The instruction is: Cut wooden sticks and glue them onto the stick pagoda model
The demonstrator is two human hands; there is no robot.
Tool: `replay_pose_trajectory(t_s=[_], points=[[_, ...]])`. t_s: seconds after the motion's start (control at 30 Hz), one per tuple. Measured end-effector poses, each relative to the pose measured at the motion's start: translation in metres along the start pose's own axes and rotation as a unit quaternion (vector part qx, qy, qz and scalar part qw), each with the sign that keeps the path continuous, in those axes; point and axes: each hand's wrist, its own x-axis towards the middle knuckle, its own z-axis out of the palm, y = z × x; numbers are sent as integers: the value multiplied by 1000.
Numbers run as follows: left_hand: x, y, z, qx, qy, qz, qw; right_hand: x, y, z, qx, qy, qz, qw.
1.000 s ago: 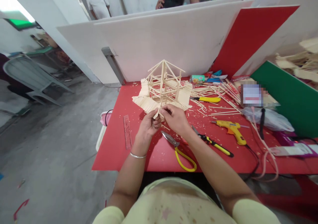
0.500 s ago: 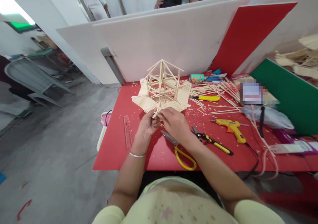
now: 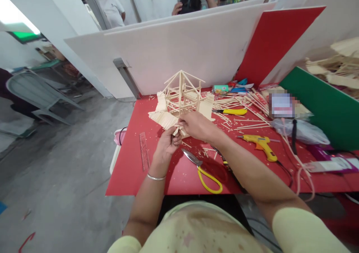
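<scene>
Left hand (image 3: 169, 141) curled, grip pinching pale sticks (image 3: 177, 130), right hand (image 3: 193, 125) palm-down beside it, grip unclear

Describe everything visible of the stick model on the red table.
The stick model looks made of thin, pale wooden sticks. An open frame of posts and crosspieces rises to a peak, with sticks sloping from it; flat panels of side-by-side sticks spread around the base. It stands upright on the red table, before a white board. The right hand hides part of its near side; whether it touches the model is unclear.
</scene>
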Motion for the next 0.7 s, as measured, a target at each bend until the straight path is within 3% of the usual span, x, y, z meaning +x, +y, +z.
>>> replay_pose_trajectory(t_s=[0.17,0.37,0.53,0.6,0.7], points=[[3,0,0,-14,-10,-1,1000,-6,-1,10,-53,79,-18,995],[2,-1,5,-19,-17,4,1000,-12,1,18,64,153,23,986],[2,-4,9,-13,-5,11,1000,-13,6,20,97,184,33,978],[1,-5,8,-16,1,13,1000,-14,10,14,96,207,42,973],[0,-5,7,-18,-1,16,1000,-20,10,-11,75,289,65,952]])
